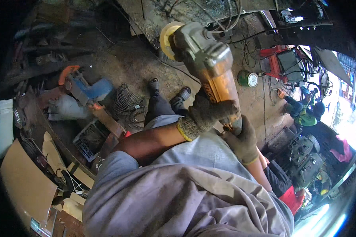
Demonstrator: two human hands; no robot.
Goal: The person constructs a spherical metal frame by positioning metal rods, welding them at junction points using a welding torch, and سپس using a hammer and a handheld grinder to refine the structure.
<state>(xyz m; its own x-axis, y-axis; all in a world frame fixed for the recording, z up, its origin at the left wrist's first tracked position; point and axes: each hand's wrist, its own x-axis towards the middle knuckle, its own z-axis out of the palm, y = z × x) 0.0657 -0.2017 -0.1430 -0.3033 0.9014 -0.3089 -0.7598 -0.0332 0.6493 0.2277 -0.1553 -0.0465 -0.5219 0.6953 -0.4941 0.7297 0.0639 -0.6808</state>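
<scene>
An angle grinder with an orange body and grey metal head is raised in front of me, its head pointing up and away to the left. On the head sits a round pale yellow disc. My left hand, in a dark knitted glove, wraps around the orange body. Lower down, my right hand, also gloved, closes around the tool's rear end. Part of the fingers of both hands is hidden. The disc appears apart from the worn metal bench behind it.
Cables lie across the bench and floor. To the right are a green can, a red machine and a crouching person. A dark wire coil and a blue-and-orange machine stand left. Cardboard lies lower left.
</scene>
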